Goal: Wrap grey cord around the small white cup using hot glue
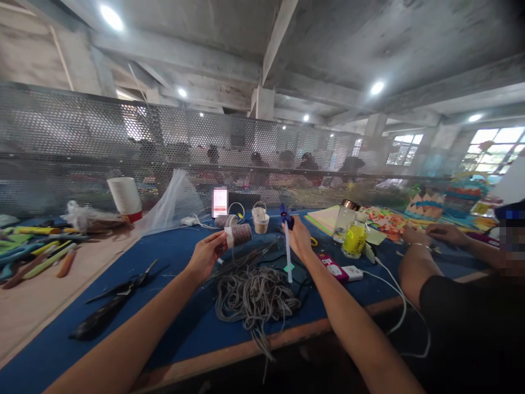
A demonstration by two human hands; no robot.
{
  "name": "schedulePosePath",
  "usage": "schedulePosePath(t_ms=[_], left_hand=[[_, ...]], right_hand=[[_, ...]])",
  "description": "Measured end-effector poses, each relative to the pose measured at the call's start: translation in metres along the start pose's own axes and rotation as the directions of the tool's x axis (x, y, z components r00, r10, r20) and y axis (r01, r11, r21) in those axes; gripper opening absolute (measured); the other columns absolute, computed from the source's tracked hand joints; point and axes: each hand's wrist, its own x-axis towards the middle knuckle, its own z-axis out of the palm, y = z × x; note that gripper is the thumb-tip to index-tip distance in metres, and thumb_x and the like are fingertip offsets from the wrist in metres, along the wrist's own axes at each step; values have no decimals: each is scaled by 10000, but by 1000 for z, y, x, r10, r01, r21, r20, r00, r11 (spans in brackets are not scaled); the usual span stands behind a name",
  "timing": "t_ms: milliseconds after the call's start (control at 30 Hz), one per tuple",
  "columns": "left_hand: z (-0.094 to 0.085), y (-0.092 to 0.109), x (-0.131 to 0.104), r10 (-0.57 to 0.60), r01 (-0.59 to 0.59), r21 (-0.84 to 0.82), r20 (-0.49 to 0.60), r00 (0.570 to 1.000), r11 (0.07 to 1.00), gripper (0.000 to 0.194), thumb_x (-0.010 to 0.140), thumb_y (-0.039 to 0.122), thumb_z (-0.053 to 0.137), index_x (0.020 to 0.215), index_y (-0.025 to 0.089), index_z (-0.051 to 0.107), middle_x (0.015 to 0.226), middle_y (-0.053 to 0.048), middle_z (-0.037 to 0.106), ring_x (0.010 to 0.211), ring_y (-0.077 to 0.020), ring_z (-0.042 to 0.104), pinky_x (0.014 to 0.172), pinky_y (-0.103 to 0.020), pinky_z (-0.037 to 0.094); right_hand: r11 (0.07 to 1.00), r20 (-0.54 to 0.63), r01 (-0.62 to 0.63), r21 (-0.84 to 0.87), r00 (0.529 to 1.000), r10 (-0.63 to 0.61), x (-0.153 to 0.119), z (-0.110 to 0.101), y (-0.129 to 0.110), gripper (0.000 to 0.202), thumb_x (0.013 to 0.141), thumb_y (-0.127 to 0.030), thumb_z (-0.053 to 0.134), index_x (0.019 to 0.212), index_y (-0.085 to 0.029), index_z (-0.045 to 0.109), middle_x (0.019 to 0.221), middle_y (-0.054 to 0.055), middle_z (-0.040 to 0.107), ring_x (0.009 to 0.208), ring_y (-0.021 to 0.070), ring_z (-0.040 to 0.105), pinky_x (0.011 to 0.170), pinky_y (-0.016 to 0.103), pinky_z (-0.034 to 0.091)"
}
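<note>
Grey cord (255,295), one tangled heap, ends trailing over the front edge of the blue worktop (180,334). Small cup (241,235), wrapped in mottled grey-mauve cord, white band at near end, tilted sideways above the worktop, pinched in left fingers (215,243). Blue glue gun (287,220), translucent glue stick (289,257) hanging from it, gripped by right hand (301,241). Beyond: miniature handled bucket (261,221), upright.

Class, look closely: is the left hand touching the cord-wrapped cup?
Touching. In the head view, the left hand holds the cord-wrapped cup, its fingertips meeting the cup's white end.
</note>
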Motion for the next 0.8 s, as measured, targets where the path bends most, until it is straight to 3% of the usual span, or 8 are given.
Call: schedulePosePath(t_ms=[267, 467, 700, 800], left_hand=[[1, 0, 0, 5, -5, -14, 17, 1000, 1000, 278, 610, 215, 806, 866, 141, 729, 794, -35, 721, 665, -109, 628, 645, -203, 502], [0, -2, 2, -17, 18, -26, 32, 999, 1000, 273, 612, 216, 805, 866, 155, 726, 791, -27, 717, 657, -103, 625, 643, -196, 496], [4, 0, -4, -16, 17, -14, 62, 998, 1000, 250, 622, 219, 797, 853, 159, 725, 798, -37, 714, 672, -118, 627, 650, -212, 496], [5, 0, -6, -21, 22, -18, 80, 997, 1000, 245, 626, 221, 793, 853, 155, 728, 781, -37, 708, 659, -118, 620, 638, -214, 491]], right_hand=[[914, 117, -227, -336, 953, 280, 12, -3, 34, 410, 856, -255, 503, 1214, -66, 440, 1179, 219, 560, 1129, 284, 550, 900, 342, 435], [881, 159, -281, -380, 919, 361, 9, 5, 42, 437, 847, -214, 496, 1231, -11, 447, 1180, 275, 533, 1151, 325, 539, 908, 413, 445], [856, 222, -318, -407, 875, 431, 11, 9, 44, 564, 810, -365, 569, 1243, -15, 477, 1186, 275, 534, 1154, 344, 535, 913, 446, 448], [858, 235, -301, -417, 876, 421, 10, 8, 44, 567, 773, -370, 623, 1216, -33, 515, 1178, 272, 540, 1142, 356, 536, 903, 474, 441]])
